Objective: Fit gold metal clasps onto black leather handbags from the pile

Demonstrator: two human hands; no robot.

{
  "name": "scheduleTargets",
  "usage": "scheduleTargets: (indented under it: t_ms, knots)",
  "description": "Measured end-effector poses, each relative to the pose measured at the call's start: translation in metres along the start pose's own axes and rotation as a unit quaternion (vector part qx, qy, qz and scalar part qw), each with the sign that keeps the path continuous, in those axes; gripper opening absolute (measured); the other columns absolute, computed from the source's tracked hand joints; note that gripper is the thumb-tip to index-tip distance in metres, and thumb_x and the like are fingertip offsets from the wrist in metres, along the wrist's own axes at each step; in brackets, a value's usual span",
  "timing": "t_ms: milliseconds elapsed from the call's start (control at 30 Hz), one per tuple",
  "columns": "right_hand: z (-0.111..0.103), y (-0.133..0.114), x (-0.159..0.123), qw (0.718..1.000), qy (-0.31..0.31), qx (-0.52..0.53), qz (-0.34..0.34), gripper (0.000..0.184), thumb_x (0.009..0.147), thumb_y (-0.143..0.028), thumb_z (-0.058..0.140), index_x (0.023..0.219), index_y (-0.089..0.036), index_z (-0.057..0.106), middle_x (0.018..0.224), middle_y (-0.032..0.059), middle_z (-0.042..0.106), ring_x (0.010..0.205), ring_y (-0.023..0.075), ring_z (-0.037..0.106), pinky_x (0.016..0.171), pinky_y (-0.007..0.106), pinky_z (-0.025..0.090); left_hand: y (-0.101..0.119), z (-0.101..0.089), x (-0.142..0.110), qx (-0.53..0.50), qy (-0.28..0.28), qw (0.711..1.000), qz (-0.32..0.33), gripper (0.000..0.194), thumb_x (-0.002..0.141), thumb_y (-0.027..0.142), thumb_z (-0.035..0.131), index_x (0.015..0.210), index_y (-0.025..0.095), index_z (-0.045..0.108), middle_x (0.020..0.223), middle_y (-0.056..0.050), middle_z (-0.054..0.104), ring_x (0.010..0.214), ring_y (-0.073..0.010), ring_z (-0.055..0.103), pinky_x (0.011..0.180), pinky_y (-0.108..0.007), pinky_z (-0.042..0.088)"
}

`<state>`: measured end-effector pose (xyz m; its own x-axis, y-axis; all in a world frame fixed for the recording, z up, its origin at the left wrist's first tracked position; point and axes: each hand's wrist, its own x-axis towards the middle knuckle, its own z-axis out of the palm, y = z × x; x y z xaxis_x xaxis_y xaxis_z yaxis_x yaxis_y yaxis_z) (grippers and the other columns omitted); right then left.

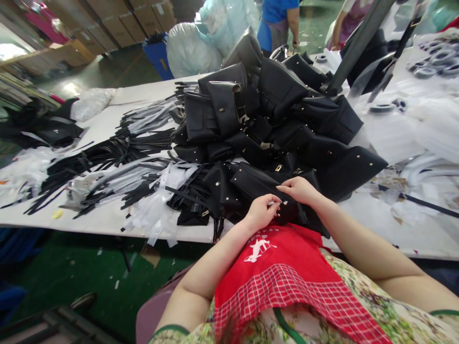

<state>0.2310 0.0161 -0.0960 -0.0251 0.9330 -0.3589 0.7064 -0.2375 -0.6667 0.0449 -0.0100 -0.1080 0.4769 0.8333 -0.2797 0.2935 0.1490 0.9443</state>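
Observation:
A black leather handbag [256,184] with small metal studs lies on its side at the table's front edge, right before me. My left hand [263,210] is closed over its near part, fingers pinched together at a small whitish thing too small to name. Just to the right, my right hand [301,190] grips the bag's upper edge, its thumb pointing left and the other fingers partly hidden. Beyond both hands rises a heap of similar black handbags [279,88], some with gold-coloured clasps.
Left of the heap lie black straps [118,150] and clear plastic scraps [161,198] on the white table [201,233]. White wrapping [398,136] and ring-shaped rolls [439,57] cover the right side. A slanted dark post [358,45] stands behind. Two people work across the table.

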Motion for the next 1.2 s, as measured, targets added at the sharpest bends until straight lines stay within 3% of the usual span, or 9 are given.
scheduleTargets:
  t_ms: [167, 333, 433, 567, 667, 833, 967, 1100, 1200]
  knots:
    - [0.003, -0.002, 0.0, 1.0, 0.002, -0.007, -0.013, 0.034, 0.083, -0.044, 0.058, 0.073, -0.017, 0.076, 0.06, 0.0024, 0.067, 0.06, 0.0161, 0.058, 0.056, 0.027, 0.037, 0.002, 0.008, 0.009, 0.101, 0.064, 0.991, 0.061, 0.018, 0.076, 0.026, 0.073, 0.091, 0.017, 0.073, 0.091, -0.006, 0.073, 0.082, -0.0177, 0.066, 0.082, -0.032, 0.053]
    - [0.004, -0.001, 0.0, 1.0, 0.01, -0.013, -0.016, 0.032, 0.083, -0.042, 0.058, 0.076, -0.017, 0.077, 0.065, 0.0028, 0.07, 0.061, 0.0167, 0.061, 0.057, 0.027, 0.039, 0.004, 0.011, 0.013, 0.121, 0.045, 0.988, 0.079, 0.008, 0.077, 0.026, 0.071, 0.081, 0.019, 0.073, 0.084, -0.003, 0.071, 0.078, -0.0171, 0.063, 0.082, -0.032, 0.049]
    - [0.006, -0.001, 0.0, 1.0, 0.009, -0.016, -0.018, 0.033, 0.083, -0.043, 0.058, 0.076, -0.017, 0.077, 0.066, 0.0029, 0.071, 0.063, 0.0176, 0.062, 0.058, 0.027, 0.04, 0.0, 0.011, 0.015, 0.03, 0.03, 0.998, 0.037, 0.007, 0.076, 0.023, 0.07, 0.071, 0.018, 0.069, 0.075, -0.002, 0.067, 0.073, -0.0153, 0.058, 0.077, -0.03, 0.046]
    - [0.007, 0.002, -0.003, 0.999, 0.008, -0.024, -0.02, 0.03, 0.085, -0.04, 0.057, 0.082, -0.019, 0.077, 0.077, 0.003, 0.074, 0.072, 0.0183, 0.066, 0.063, 0.026, 0.043, -0.011, 0.0, 0.011, -0.091, 0.001, 0.995, -0.037, 0.018, 0.077, 0.033, 0.067, 0.072, 0.015, 0.063, 0.064, 0.0, 0.059, 0.057, -0.0102, 0.048, 0.057, -0.025, 0.039]
    - [0.008, 0.002, -0.008, 0.999, 0.011, -0.039, -0.015, 0.03, 0.086, -0.041, 0.055, 0.084, -0.02, 0.077, 0.08, 0.0036, 0.075, 0.073, 0.0191, 0.066, 0.065, 0.027, 0.044, -0.02, -0.021, -0.001, -0.144, -0.008, 0.988, -0.057, 0.03, 0.082, 0.044, 0.06, 0.078, 0.015, 0.058, 0.062, 0.001, 0.056, 0.048, -0.0067, 0.038, 0.048, -0.022, 0.031]
    - [0.016, -0.015, -0.024, 0.98, 0.028, -0.193, -0.041, 0.036, 0.09, -0.049, 0.049, 0.089, -0.021, 0.072, 0.088, 0.0061, 0.073, 0.082, 0.0222, 0.066, 0.067, 0.029, 0.043, -0.037, -0.061, -0.029, -0.269, 0.039, 0.956, -0.112, 0.035, 0.07, 0.043, 0.072, 0.081, 0.015, 0.053, 0.07, 0.0, 0.059, 0.048, -0.0042, 0.038, 0.046, -0.02, 0.024]
    - [0.024, -0.03, -0.029, 0.958, 0.045, -0.275, -0.075, 0.038, 0.087, -0.052, 0.053, 0.097, -0.017, 0.066, 0.099, 0.0101, 0.069, 0.089, 0.0242, 0.065, 0.073, 0.03, 0.045, -0.057, -0.077, -0.048, -0.271, 0.097, 0.947, -0.142, 0.033, 0.066, 0.035, 0.07, 0.088, 0.014, 0.056, 0.068, 0.003, 0.053, 0.046, -0.0028, 0.033, 0.044, -0.02, 0.018]
    - [0.032, -0.031, -0.02, 0.963, -0.03, -0.263, -0.052, 0.046, 0.08, -0.055, 0.06, 0.102, -0.015, 0.061, 0.097, 0.0133, 0.07, 0.089, 0.0295, 0.066, 0.073, 0.034, 0.046, -0.077, -0.08, -0.056, -0.255, 0.141, 0.938, -0.187, 0.026, 0.069, 0.033, 0.063, 0.086, 0.013, 0.058, 0.057, 0.008, 0.04, 0.043, -0.0028, 0.025, 0.043, -0.021, 0.011]
    - [0.042, -0.026, -0.01, 0.974, -0.074, -0.215, -0.024, 0.038, 0.08, -0.045, 0.062, 0.101, -0.013, 0.062, 0.098, 0.0164, 0.07, 0.092, 0.0326, 0.066, 0.077, 0.037, 0.046, -0.086, -0.078, -0.058, -0.244, 0.146, 0.934, -0.214, 0.023, 0.074, 0.034, 0.059, 0.086, 0.014, 0.056, 0.052, 0.011, 0.03, 0.04, -0.003, 0.019, 0.043, -0.021, 0.008]
